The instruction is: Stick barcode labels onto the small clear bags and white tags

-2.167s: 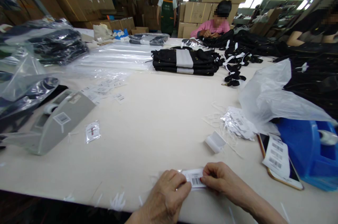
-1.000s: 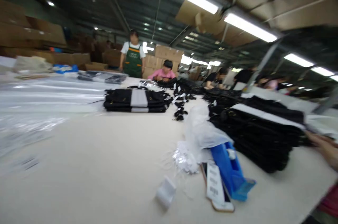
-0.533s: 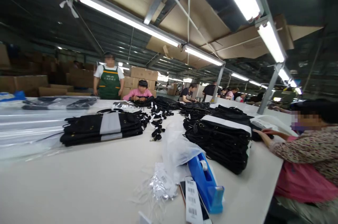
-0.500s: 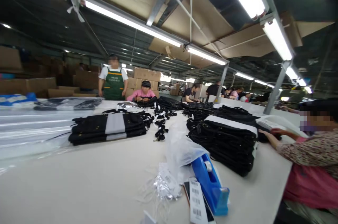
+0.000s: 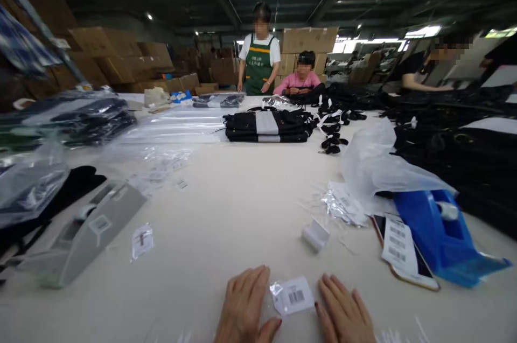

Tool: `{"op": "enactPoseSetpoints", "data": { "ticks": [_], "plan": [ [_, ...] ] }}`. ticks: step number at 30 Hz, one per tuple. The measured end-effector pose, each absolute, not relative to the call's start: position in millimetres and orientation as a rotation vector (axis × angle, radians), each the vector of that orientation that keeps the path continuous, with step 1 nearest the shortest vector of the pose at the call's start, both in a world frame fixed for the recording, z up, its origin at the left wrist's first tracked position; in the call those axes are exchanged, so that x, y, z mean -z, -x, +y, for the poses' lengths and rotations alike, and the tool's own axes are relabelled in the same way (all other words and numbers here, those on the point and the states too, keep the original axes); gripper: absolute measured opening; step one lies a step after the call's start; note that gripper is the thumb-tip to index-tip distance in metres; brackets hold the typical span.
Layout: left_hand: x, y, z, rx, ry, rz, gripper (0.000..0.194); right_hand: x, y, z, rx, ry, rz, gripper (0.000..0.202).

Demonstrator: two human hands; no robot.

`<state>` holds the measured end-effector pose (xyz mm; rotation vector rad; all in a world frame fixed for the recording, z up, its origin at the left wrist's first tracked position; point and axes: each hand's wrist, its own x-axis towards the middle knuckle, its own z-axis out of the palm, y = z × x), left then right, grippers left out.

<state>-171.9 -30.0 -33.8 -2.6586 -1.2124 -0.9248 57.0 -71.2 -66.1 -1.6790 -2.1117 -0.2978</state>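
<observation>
A white barcode tag (image 5: pixel 297 294) with a shiny clear plastic edge lies flat on the table near the bottom of the view. My left hand (image 5: pixel 244 305) rests palm down at its left, fingers stretched out and thumb close to the plastic. On the other side, my right hand (image 5: pixel 343 308) lies flat, its fingertips beside the tag's right edge. Neither hand grips anything. Just beyond them stands a small folded white paper piece (image 5: pixel 315 235). A pile of silvery and white tags with strings (image 5: pixel 345 203) lies farther to the right.
At right are a blue tape dispenser (image 5: pixel 438 240), a phone (image 5: pixel 422 273) under a barcode label strip (image 5: pixel 399 243) and black bags (image 5: pixel 464 157). A grey tape dispenser (image 5: pixel 97 230) stands left. Stacked black bags (image 5: pixel 242 126) lie ahead. Two people face the table's far side.
The view has swung left and down. Both my hands and the barcode tag between them now show. The grey tape dispenser has come into view at left.
</observation>
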Motion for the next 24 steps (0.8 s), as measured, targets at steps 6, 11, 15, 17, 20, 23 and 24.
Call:
{"op": "enactPoseSetpoints", "data": {
  "ticks": [6, 11, 15, 17, 20, 23, 24],
  "plan": [
    [32, 163, -36, 0.942, 2.637, -1.36, 0.054, 70, -33, -79, 0.321, 1.779, -2.019, 0.038],
    [27, 158, -36, 0.953, 2.663, -1.41, 0.046, 72, -23, -81, 0.348, 1.782, -2.022, 0.037],
    [28, 160, -35, 0.984, 2.665, -1.373, 0.045, 72, -6, -81, 0.366, 1.741, -2.04, 0.035],
    [29, 159, -35, 0.984, 2.696, -1.355, 0.043, 74, 5, -79, 0.357, 1.712, -2.046, 0.033],
    [25, 158, -34, 0.988, 2.775, -1.401, 0.038, 74, 11, -76, 0.316, 1.662, -2.051, 0.03],
    [13, 170, -32, 0.922, 2.891, -1.581, 0.042, 69, -2, -70, 0.301, 1.505, -2.175, 0.032],
    [8, 179, -31, 0.88, 2.905, -1.643, 0.046, 65, -8, -68, 0.294, 1.456, -2.22, 0.034]
  ]
}}
